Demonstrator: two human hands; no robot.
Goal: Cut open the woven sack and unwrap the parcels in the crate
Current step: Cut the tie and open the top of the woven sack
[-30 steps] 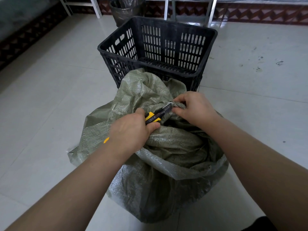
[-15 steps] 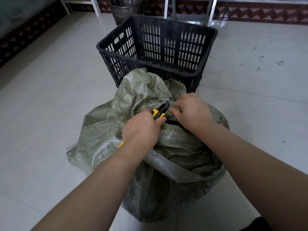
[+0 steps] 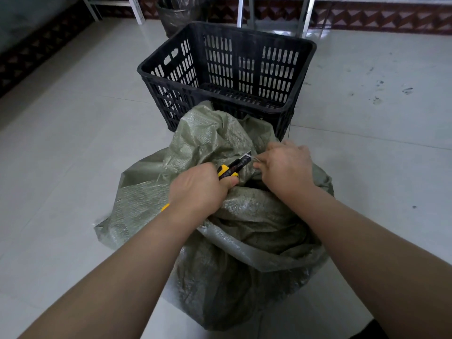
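Note:
A bulging grey-green woven sack (image 3: 227, 272) stands on the tiled floor in front of me. My left hand (image 3: 198, 189) grips a yellow and black utility knife (image 3: 232, 167), whose blade tip lies against a thin white tie at the sack's gathered top. My right hand (image 3: 286, 167) pinches that tie and the bunched sack fabric just right of the blade. Behind the sack stands a black slatted plastic crate (image 3: 171, 69); no parcels show inside it. The sack's contents are hidden.
A dark bin lined with plastic (image 3: 178, 13) stands behind the crate, beside white metal frame legs (image 3: 244, 11). A patterned skirting (image 3: 379, 18) runs along the back wall. Pale floor tiles (image 3: 367, 118) with some dark marks lie to the right.
Both hands have shifted slightly right and up along the sack's top. The knife blade now sits against the white tie that my right hand pulls taut.

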